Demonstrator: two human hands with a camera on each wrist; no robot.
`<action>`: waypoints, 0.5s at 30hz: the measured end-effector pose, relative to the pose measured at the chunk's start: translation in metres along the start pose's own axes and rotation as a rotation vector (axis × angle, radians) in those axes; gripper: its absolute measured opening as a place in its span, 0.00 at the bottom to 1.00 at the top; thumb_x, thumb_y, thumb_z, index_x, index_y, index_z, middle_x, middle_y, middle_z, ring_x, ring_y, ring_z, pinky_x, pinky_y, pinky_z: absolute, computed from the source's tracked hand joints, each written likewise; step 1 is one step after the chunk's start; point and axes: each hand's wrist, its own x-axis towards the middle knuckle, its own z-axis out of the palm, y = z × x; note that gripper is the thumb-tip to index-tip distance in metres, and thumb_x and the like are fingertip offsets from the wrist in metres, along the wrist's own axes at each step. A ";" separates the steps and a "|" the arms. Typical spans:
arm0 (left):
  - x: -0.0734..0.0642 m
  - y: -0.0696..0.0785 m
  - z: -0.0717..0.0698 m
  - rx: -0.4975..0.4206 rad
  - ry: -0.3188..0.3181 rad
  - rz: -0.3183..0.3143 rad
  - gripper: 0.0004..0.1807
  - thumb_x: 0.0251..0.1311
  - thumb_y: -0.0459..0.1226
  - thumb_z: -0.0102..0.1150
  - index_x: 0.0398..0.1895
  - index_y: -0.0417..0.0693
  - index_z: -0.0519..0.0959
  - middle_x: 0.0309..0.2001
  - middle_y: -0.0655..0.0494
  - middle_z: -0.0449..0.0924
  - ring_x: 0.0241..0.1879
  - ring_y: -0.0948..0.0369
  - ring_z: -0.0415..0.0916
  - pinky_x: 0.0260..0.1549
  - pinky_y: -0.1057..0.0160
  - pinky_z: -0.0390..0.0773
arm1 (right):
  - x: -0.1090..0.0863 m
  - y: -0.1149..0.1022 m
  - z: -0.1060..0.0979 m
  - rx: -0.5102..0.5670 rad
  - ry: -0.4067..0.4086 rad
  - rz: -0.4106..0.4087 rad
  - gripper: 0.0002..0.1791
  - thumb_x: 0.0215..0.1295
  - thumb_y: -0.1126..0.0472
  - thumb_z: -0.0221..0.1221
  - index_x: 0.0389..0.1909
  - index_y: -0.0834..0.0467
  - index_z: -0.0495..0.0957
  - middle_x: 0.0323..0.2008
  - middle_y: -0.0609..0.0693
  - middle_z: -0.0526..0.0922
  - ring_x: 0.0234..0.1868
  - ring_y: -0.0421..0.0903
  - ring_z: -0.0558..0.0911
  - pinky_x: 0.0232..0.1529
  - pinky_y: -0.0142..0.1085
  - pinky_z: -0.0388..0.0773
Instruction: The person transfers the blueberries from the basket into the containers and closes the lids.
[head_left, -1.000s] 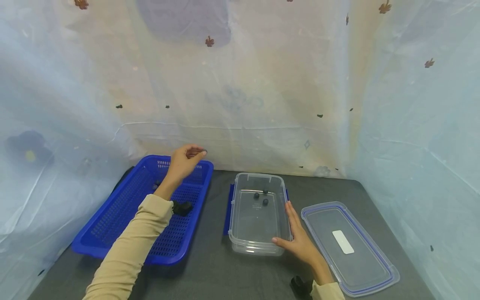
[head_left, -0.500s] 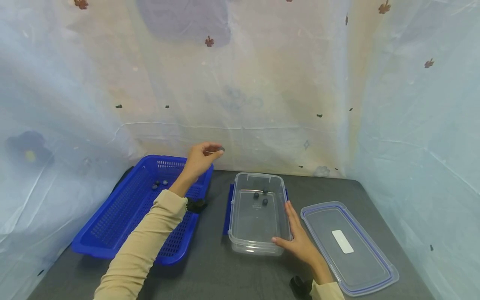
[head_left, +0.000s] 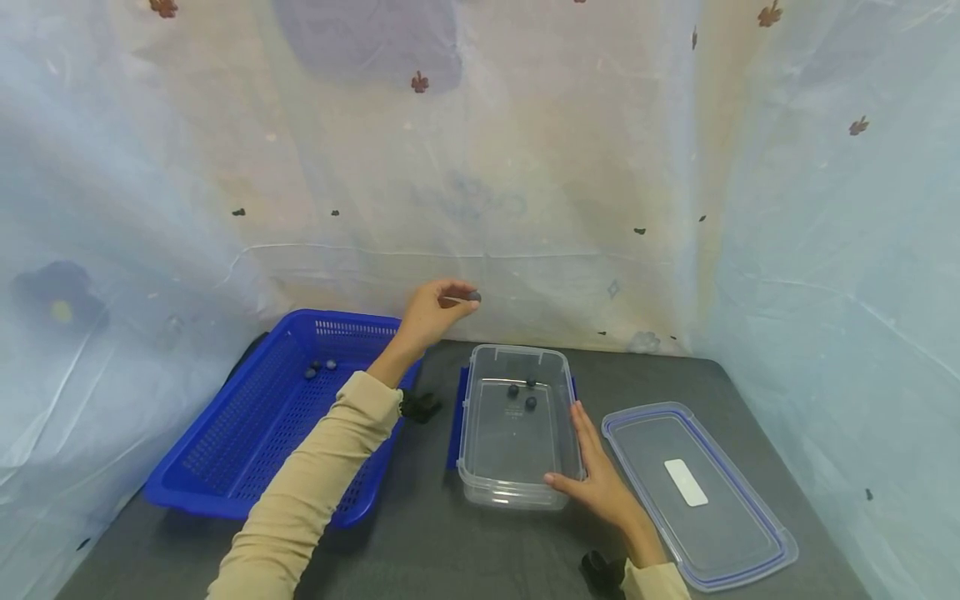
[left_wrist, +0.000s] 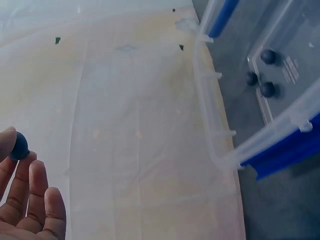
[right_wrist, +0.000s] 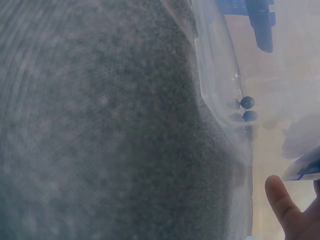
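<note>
My left hand (head_left: 431, 315) pinches a blueberry (head_left: 474, 297) between thumb and fingertips, raised above the gap between the blue basket and the clear container. The left wrist view shows the same dark blue blueberry (left_wrist: 19, 146) at the fingertips, the other fingers loosely bent. A clear plastic container (head_left: 517, 450) stands without its lid, with 3 blueberries (head_left: 531, 404) on its floor toward the far end. Straight fingers of my right hand (head_left: 600, 483) rest along the container's right side, thumb spread at the near right corner. Several blueberries (head_left: 315, 367) lie in the blue basket (head_left: 217, 500).
A clear lid (head_left: 720, 533) with a blue seal and white label lies flat on the dark table (head_left: 420, 542), right of the container. A blue side clip (head_left: 456, 425) sticks out at the container's left. A plastic sheet (head_left: 480, 208) hangs behind and beside the table.
Holding the blueberry, my left hand has moved right from over the basket toward the container, uncovering the blueberries in the basket. My right hand and the container have stayed put.
</note>
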 end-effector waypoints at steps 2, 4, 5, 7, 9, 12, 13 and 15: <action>0.001 0.004 0.005 -0.003 -0.006 0.007 0.16 0.63 0.37 0.63 0.53 0.43 0.80 0.49 0.50 0.80 0.47 0.52 0.78 0.44 0.52 0.77 | 0.000 0.000 0.000 0.001 0.000 0.003 0.61 0.49 0.56 0.71 0.75 0.65 0.41 0.75 0.65 0.39 0.73 0.65 0.44 0.61 0.68 0.44; 0.002 0.007 0.010 -0.002 -0.009 0.008 0.15 0.63 0.38 0.64 0.52 0.44 0.81 0.49 0.50 0.80 0.46 0.53 0.78 0.43 0.53 0.78 | 0.000 -0.001 0.000 0.003 -0.001 0.005 0.60 0.50 0.56 0.71 0.75 0.65 0.41 0.75 0.65 0.39 0.73 0.65 0.43 0.61 0.68 0.44; 0.002 0.008 0.013 -0.006 -0.011 0.006 0.15 0.62 0.38 0.64 0.51 0.44 0.81 0.49 0.51 0.80 0.46 0.53 0.78 0.43 0.53 0.78 | -0.001 -0.001 0.000 0.003 -0.001 0.004 0.60 0.50 0.56 0.71 0.75 0.65 0.41 0.75 0.65 0.39 0.73 0.65 0.43 0.61 0.68 0.44; 0.003 0.009 0.019 -0.011 -0.019 0.003 0.15 0.62 0.38 0.64 0.51 0.44 0.81 0.48 0.51 0.80 0.46 0.54 0.78 0.43 0.54 0.78 | -0.001 -0.002 0.000 0.006 -0.001 0.005 0.60 0.50 0.56 0.71 0.75 0.66 0.41 0.75 0.64 0.39 0.73 0.65 0.43 0.61 0.68 0.44; 0.004 0.010 0.024 -0.019 -0.030 -0.003 0.14 0.62 0.38 0.64 0.49 0.45 0.80 0.48 0.52 0.80 0.45 0.54 0.78 0.43 0.54 0.78 | -0.001 -0.002 0.000 0.005 -0.001 0.004 0.60 0.50 0.56 0.72 0.75 0.66 0.41 0.75 0.63 0.39 0.73 0.65 0.43 0.61 0.68 0.44; 0.006 0.009 0.033 -0.043 -0.051 -0.010 0.12 0.62 0.38 0.64 0.48 0.45 0.79 0.47 0.52 0.80 0.44 0.55 0.78 0.42 0.55 0.78 | 0.000 -0.003 0.000 0.004 -0.003 0.003 0.60 0.50 0.56 0.72 0.75 0.67 0.42 0.75 0.63 0.39 0.73 0.65 0.44 0.61 0.68 0.45; 0.006 0.009 0.036 -0.052 -0.058 -0.012 0.12 0.62 0.37 0.64 0.47 0.45 0.79 0.47 0.52 0.80 0.44 0.55 0.78 0.42 0.55 0.78 | 0.000 -0.003 0.000 0.004 -0.004 0.003 0.60 0.50 0.56 0.72 0.75 0.67 0.42 0.75 0.64 0.39 0.73 0.65 0.44 0.61 0.68 0.45; 0.006 0.009 0.042 -0.065 -0.072 -0.012 0.12 0.62 0.37 0.64 0.47 0.45 0.79 0.47 0.52 0.80 0.43 0.55 0.78 0.41 0.56 0.78 | 0.000 -0.003 0.001 0.005 -0.005 0.001 0.60 0.49 0.56 0.72 0.75 0.67 0.42 0.75 0.65 0.39 0.73 0.65 0.44 0.61 0.68 0.45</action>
